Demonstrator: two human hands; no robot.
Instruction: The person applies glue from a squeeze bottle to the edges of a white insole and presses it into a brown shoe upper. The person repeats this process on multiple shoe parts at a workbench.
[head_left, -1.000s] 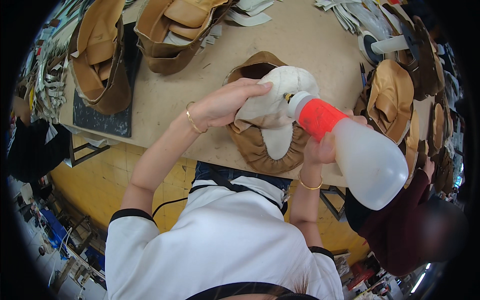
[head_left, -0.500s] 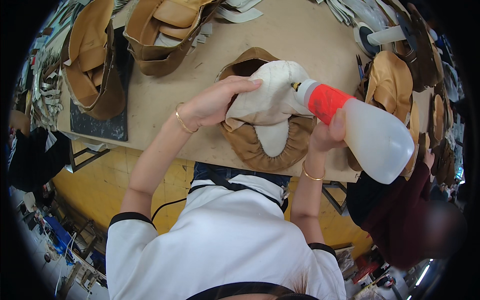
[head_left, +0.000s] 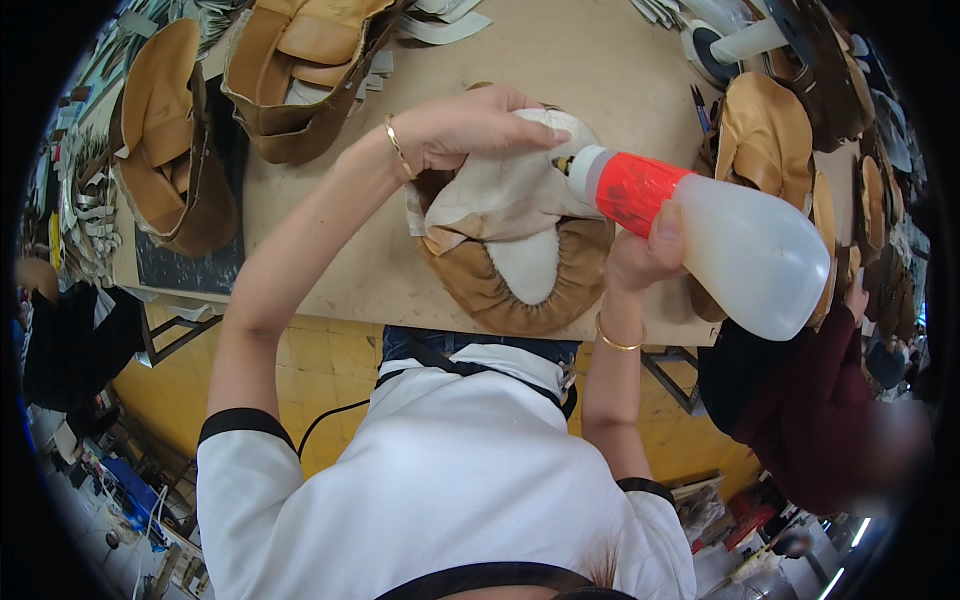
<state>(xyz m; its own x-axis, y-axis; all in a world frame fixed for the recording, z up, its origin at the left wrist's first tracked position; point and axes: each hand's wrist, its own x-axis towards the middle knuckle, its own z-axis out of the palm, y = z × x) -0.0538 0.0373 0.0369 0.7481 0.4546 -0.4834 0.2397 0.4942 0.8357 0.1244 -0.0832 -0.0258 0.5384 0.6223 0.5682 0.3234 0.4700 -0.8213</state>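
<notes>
A brown leather shoe upper [head_left: 455,283] lies near the table's front edge, its gathered rim round a white insole-shaped patch. Its pale lining [head_left: 500,190] is turned outward and stands up in the middle. My left hand [head_left: 480,128] grips the far part of this upper, thumb lying on the lining and the other fingers mostly hidden behind. In my right hand [head_left: 645,250] is a translucent squeeze bottle [head_left: 755,255] with red tape round its neck, held tilted. The dark narrow nozzle [head_left: 563,164] points left at the lining, beside my left thumb; whether it touches I cannot tell.
Tan shoe uppers [head_left: 165,150] stand at the left on a dark board [head_left: 200,262], with another pair [head_left: 300,110] beyond. More uppers [head_left: 765,135] and a tape roll [head_left: 710,50] crowd the right. A co-worker in a maroon sleeve [head_left: 800,440] is close on the right.
My left hand has slid away from me and to the right along the upper, its thumb now nearer the nozzle. The bottle has tipped flatter, its nozzle shifting slightly left.
</notes>
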